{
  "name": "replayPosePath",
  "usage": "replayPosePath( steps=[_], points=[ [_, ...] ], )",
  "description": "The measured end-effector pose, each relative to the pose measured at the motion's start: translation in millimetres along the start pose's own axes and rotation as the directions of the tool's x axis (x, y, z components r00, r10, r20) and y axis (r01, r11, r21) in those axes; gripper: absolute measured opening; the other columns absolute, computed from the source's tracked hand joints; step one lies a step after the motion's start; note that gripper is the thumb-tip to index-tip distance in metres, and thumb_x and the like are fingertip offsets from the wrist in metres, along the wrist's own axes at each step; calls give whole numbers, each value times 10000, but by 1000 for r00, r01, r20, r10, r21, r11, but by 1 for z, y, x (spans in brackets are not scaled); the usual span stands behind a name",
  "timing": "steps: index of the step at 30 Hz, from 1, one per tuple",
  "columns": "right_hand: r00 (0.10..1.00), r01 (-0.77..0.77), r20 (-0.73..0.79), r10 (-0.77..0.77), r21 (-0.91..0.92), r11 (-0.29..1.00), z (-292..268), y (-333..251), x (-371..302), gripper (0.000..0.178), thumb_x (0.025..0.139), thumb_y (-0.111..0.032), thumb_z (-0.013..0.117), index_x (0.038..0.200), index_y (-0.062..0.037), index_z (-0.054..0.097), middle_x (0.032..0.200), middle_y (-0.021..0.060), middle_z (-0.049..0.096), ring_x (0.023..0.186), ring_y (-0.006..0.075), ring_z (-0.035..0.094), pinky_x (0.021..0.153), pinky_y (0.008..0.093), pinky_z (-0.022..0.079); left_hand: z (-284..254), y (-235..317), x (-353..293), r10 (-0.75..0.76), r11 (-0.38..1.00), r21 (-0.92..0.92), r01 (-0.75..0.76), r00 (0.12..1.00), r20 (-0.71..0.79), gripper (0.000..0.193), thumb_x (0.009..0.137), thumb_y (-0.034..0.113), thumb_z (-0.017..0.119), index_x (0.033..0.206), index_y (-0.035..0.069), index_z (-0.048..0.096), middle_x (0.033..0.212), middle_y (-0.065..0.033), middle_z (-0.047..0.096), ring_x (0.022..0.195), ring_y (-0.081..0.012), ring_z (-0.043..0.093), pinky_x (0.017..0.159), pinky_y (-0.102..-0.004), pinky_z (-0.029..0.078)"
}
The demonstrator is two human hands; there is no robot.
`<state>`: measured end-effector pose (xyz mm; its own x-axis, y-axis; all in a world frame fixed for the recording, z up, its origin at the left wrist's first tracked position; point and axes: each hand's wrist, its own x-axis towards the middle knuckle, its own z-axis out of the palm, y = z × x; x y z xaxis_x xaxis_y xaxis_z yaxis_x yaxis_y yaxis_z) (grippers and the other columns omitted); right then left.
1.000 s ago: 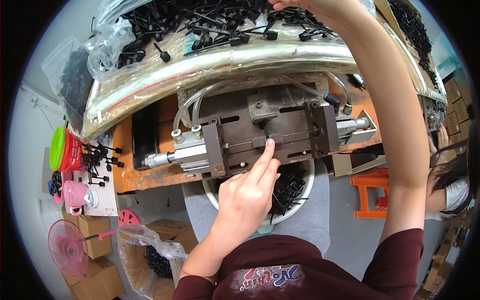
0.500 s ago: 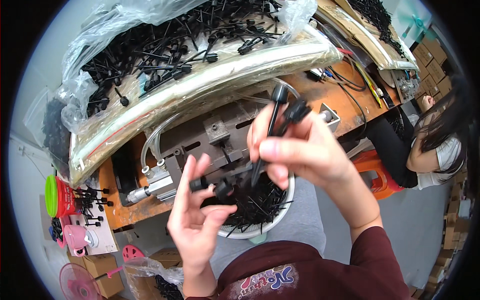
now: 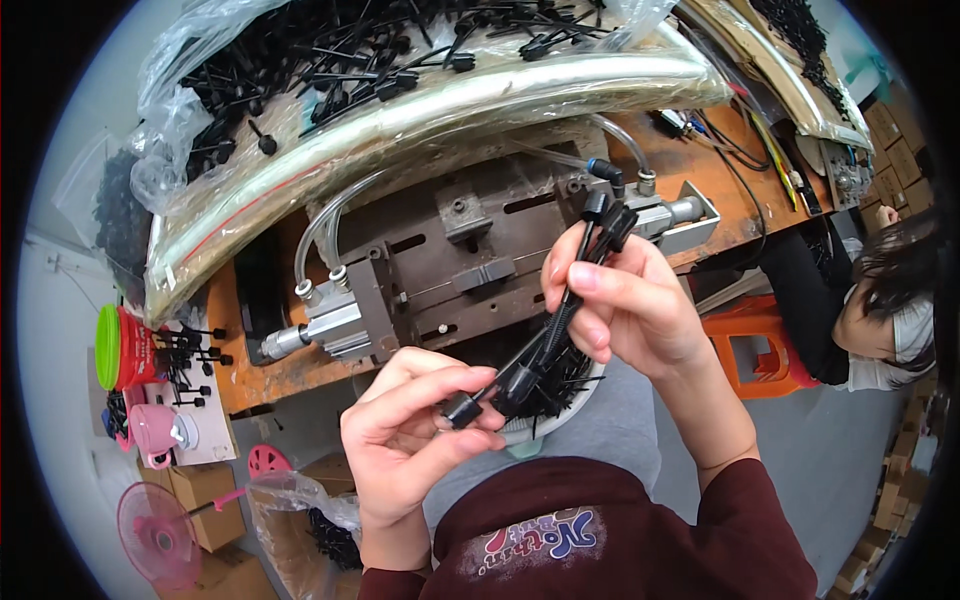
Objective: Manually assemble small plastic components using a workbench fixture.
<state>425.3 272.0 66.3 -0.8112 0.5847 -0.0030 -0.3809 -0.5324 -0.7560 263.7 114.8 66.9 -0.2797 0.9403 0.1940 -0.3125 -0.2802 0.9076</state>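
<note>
My right hand (image 3: 640,310) is closed on several thin black rods with knob-like ends (image 3: 600,222), pinched between thumb and fingers. My left hand (image 3: 405,430) closes its thumb and fingers on the knob end of a black rod (image 3: 462,410); its shaft runs up toward the bundle in my right hand. Other black knobs (image 3: 518,388) cluster between the hands, and I cannot tell which hand carries them. Below, partly hidden by hands and rods, a pale tub (image 3: 590,395) of thin black pieces sits at my lap.
Ahead stands a dark metal fixture (image 3: 430,285) with air cylinders and clear hoses on an orange bench (image 3: 240,380). Behind it a plastic-covered tray (image 3: 420,105) holds many knobbed rods. A pink cup (image 3: 152,430) and fan (image 3: 160,530) are left. Another person (image 3: 870,310) sits right, near an orange stool (image 3: 755,355).
My left hand has gone from spread fingers to gripping a rod's knob end. The rods between my hands now slant down toward the left. The view has shifted slightly.
</note>
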Motion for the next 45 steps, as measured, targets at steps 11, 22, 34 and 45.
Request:
replayPosePath(
  steps=[11, 22, 34, 45],
  points=[
    [988, 100, -109, -107, -71, 992, 5, -5, 2, 169, 903, -135, 628, 986, 10, 602, 886, 97, 618, 573, 99, 574, 502, 244, 497, -6, -3, -3, 46, 977, 198, -79, 985, 169, 396, 561, -22, 851, 937, -34, 728, 903, -125, 648, 772, -161, 652, 653, -232, 535],
    [878, 329, -269, -396, -260, 908, -2, -4, -4, 182, 940, -132, 578, 1033, 23, 595, 917, 130, 629, 594, 114, 576, 493, 244, 498, 0, -48, 15, 332, 180, 928, -326, 908, 255, 305, 647, 35, 780, 941, 4, 702, 1156, -147, 656, 850, -239, 667, 717, -308, 535],
    [909, 280, -270, -318, -173, 944, -3, 3, -20, 186, 958, -141, 533, 1013, 37, 547, 884, 165, 611, 524, 103, 549, 436, 232, 470, 7, -44, 27, 250, 63, 961, -270, 936, 247, 246, 653, 63, 766, 887, 34, 694, 1161, -83, 667, 632, -181, 632, 591, -265, 493],
    [936, 220, -246, -252, -151, 964, -2, 11, -25, 171, 955, -151, 540, 963, 20, 542, 865, 134, 608, 515, 89, 539, 422, 219, 457, 2, -41, 27, 212, 54, 950, -308, 933, 291, 243, 713, 83, 731, 944, 18, 690, 1180, -114, 653, 611, -168, 620, 604, -269, 491]
  ],
)
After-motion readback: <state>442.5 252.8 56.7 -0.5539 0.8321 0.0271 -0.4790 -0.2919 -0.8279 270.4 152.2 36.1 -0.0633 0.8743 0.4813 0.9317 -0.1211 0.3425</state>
